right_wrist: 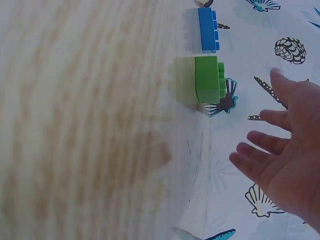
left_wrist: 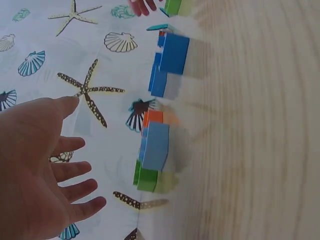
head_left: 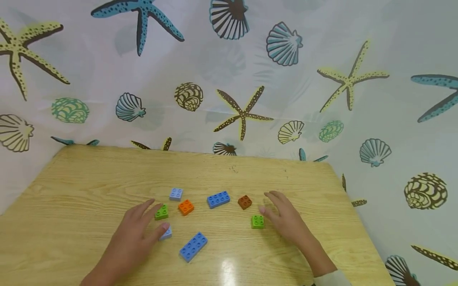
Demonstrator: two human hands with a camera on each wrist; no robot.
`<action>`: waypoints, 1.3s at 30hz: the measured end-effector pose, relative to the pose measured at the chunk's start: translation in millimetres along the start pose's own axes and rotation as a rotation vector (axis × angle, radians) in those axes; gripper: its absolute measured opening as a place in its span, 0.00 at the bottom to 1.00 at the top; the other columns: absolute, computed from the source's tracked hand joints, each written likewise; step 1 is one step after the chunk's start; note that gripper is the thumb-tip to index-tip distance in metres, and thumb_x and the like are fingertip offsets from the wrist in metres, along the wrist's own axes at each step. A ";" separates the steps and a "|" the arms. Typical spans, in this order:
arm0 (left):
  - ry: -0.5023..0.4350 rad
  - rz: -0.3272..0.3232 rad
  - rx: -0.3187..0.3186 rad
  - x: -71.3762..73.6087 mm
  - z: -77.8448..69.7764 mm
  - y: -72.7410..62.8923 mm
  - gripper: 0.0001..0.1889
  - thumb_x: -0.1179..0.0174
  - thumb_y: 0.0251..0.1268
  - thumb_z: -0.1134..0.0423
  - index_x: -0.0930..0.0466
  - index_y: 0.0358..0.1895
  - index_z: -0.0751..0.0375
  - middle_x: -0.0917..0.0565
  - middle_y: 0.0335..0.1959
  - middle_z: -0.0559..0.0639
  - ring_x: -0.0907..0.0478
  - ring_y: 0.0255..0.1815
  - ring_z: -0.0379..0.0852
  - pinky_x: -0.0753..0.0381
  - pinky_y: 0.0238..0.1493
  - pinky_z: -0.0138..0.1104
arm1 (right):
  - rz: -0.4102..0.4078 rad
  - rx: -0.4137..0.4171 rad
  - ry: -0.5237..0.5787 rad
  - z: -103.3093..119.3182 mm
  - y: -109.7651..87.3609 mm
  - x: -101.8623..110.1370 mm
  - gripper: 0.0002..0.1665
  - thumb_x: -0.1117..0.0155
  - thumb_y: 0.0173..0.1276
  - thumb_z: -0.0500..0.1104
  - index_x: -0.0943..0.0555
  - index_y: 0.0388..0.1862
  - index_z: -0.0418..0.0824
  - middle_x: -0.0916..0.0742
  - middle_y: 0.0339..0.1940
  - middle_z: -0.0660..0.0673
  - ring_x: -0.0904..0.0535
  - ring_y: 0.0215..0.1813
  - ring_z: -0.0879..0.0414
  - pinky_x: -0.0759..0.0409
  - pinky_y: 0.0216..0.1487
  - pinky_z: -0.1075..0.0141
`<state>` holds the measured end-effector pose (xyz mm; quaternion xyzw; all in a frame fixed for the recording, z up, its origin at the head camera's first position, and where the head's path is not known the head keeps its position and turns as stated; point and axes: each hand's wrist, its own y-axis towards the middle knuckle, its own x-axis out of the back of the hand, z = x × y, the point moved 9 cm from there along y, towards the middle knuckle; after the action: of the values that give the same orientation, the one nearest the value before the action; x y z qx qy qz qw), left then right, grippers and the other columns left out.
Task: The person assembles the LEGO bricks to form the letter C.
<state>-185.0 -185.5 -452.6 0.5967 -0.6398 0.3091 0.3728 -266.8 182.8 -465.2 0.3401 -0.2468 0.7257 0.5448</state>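
Note:
Fingers spread, my left hand [head_left: 135, 234] hovers over the left side of the table and holds nothing. Partly behind it are a green building block [head_left: 162, 212] and a light blue block [head_left: 165, 233]. Just beyond lie an orange block [head_left: 186, 207] and a second light blue block [head_left: 175, 194]. My right hand [head_left: 286, 218], also holding nothing, hangs beside another green block [head_left: 257, 221]; a gap shows between them in the right wrist view. Near its fingers sits a reddish-brown block [head_left: 245, 202]. Two longer blue blocks lie between the hands, one farther back [head_left: 218, 199], one nearer [head_left: 193, 246].
The blocks lie apart, studs up, on a light wooden table [head_left: 229, 174]. A white cloth [head_left: 161, 79] printed with starfish and shells hangs behind the table and along its right side. A bright reflection shows near the table's front.

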 end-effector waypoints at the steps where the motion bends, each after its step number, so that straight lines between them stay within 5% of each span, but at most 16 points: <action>1: -0.047 0.016 0.015 -2.2 -4.3 -1.2 0.39 0.51 0.73 0.32 0.33 0.74 0.58 0.39 0.77 0.63 0.45 0.76 0.68 0.40 0.68 0.69 | 0.017 0.003 0.035 0.2 0.1 -1.6 0.38 0.42 0.76 0.61 0.34 0.77 0.46 0.35 0.79 0.41 0.40 0.79 0.39 0.35 0.72 0.36; 6: -0.212 0.098 0.078 -17.2 -21.8 -7.0 0.38 0.50 0.70 0.30 0.31 0.73 0.53 0.33 0.75 0.59 0.40 0.75 0.66 0.37 0.69 0.66 | 0.073 0.034 0.169 1.6 0.6 -8.8 0.33 0.35 0.74 0.52 0.29 0.74 0.44 0.30 0.76 0.42 0.31 0.74 0.42 0.28 0.71 0.43; 15: -0.368 0.126 0.194 -43.1 -27.8 -12.6 0.21 0.36 0.70 0.51 0.22 0.64 0.49 0.21 0.63 0.47 0.23 0.58 0.46 0.19 0.58 0.46 | 0.128 0.044 0.280 -2.4 -1.8 -14.8 0.24 0.31 0.69 0.44 0.20 0.63 0.41 0.23 0.69 0.42 0.27 0.71 0.43 0.22 0.67 0.55; 26: -0.344 0.177 0.229 -65.0 -26.3 -13.0 0.21 0.27 0.60 0.57 0.17 0.56 0.52 0.17 0.48 0.43 0.23 0.44 0.40 0.18 0.48 0.40 | 0.182 0.060 0.241 -7.7 -4.2 -26.2 0.11 0.29 0.67 0.41 0.15 0.48 0.46 0.17 0.59 0.45 0.23 0.66 0.45 0.21 0.66 0.55; 39: -0.333 0.229 0.249 -78.3 -22.3 -14.5 0.23 0.24 0.54 0.61 0.16 0.55 0.56 0.18 0.43 0.43 0.24 0.40 0.40 0.20 0.43 0.36 | 0.166 0.118 0.172 -5.6 -3.7 -29.5 0.12 0.27 0.64 0.38 0.15 0.45 0.49 0.16 0.56 0.49 0.22 0.64 0.48 0.22 0.66 0.51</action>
<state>-167.3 -126.5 -507.8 0.6041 -0.7131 0.3234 0.1483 -259.3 169.5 -491.3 0.2863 -0.1833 0.8080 0.4813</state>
